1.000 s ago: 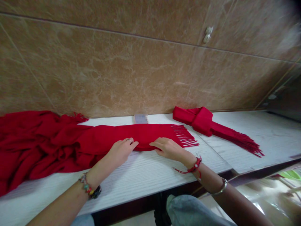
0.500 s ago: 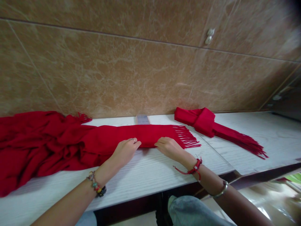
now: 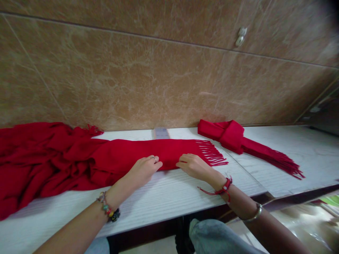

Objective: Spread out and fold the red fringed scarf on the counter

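Note:
A red fringed scarf (image 3: 166, 146) lies lengthwise on the white tabletop, folded into a flat band at its right end and bunched into loose folds at the left. My left hand (image 3: 144, 170) is closed on the near edge of the band, thumb and fingers pinched together, a ring on one finger. A little to the right, near the fringe, my right hand (image 3: 194, 167) pinches the same edge with curled fingers. The fingertips of both hands partly cover that edge.
Right of the band lies another red scarf (image 3: 233, 135), looped over itself with its fringe pointing right. A small greyish blurred rectangle (image 3: 161, 133) sits by the brown marbled wall (image 3: 148, 70). The white table (image 3: 148, 204) has a seam on the right.
Both hands have shifted slightly right along the scarf's near edge, still pinched. The whole view has moved a little; the scarves otherwise lie much as before.

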The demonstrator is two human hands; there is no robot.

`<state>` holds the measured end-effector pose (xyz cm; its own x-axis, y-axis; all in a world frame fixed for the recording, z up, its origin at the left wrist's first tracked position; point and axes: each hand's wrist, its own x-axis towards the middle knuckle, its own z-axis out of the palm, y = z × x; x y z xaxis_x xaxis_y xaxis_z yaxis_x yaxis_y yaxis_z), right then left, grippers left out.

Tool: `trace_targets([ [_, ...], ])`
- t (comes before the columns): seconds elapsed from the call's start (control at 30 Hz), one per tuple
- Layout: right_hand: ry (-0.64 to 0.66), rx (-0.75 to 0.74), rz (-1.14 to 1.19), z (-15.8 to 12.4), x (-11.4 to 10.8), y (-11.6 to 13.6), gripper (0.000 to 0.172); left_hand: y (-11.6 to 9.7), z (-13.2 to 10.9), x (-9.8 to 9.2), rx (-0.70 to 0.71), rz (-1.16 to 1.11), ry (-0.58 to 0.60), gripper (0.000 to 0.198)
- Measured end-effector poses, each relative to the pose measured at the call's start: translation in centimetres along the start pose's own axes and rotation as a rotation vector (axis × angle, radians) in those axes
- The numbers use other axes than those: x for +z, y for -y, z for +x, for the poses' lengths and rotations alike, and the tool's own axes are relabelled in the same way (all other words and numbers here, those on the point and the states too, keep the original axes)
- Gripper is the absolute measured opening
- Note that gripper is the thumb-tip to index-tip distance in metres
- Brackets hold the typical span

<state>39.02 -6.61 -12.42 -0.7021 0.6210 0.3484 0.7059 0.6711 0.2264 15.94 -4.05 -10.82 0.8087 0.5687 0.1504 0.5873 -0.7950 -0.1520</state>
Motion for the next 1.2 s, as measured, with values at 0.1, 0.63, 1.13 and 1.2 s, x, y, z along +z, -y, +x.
trace_targets([
  [0.1,-0.002,-0.016,0.08,-0.2,-0.2,-0.1,0.018,0.3,-0.2,0.2,0.032,-0.081,0.059,0.04],
  [0.63,-0.194,0.02,0.381,-0.3,-0.1,-0.1,0.021,0.6,-0.3,-0.7,0.116,-0.029,-0.051,0.025],
  [1.13,-0.001,0.059,0.556,0.0,-1.1,0.5,0.015,0.1,-0.6,-1.0,0.126,-0.376,0.075,0.029],
  [1.2,-0.004,0.078,0.567,0.0,-1.1,0.6,0.017,-0.3,-0.5,-0.9,0.146,-0.373,0.042,0.026],
])
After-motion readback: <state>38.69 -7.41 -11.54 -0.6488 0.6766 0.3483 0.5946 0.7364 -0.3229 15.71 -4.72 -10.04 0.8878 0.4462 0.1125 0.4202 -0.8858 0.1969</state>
